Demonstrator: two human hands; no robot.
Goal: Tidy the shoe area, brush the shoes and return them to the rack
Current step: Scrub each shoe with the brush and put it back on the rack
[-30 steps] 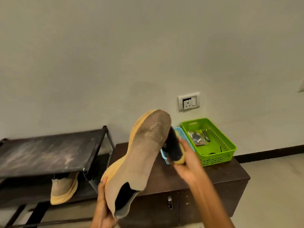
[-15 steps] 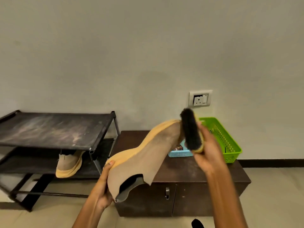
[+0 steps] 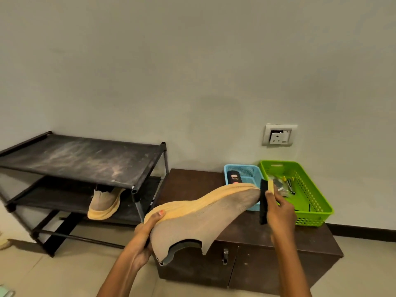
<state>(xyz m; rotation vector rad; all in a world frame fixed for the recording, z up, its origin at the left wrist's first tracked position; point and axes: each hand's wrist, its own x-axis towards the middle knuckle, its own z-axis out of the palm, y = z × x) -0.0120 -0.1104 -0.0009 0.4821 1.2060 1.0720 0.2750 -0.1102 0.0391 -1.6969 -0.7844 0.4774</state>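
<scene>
The left hand (image 3: 147, 230) gripped the shoe (image 3: 205, 215) by its heel, aloft before the table (image 3: 192, 183); the right hand (image 3: 280, 213) clasped the brush (image 3: 264, 202), bristles at the toe; short firm strokes along the knit, heel braced, would likely serve best.

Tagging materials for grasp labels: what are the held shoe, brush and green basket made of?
Held shoe: matte knit mesh, weave visible; yellow ribbed sole, probably foam or rubber. Brush: dark bristles, pale back, wood or plastic. Green basket: glossy perforated plastic.

Brown cabinet tabletop (image 3: 192, 185) carries blue basket (image 3: 246, 171) holding black bottle (image 3: 234, 177), green basket (image 3: 312, 215) just beside; wall socket (image 3: 279, 135) above.
</scene>
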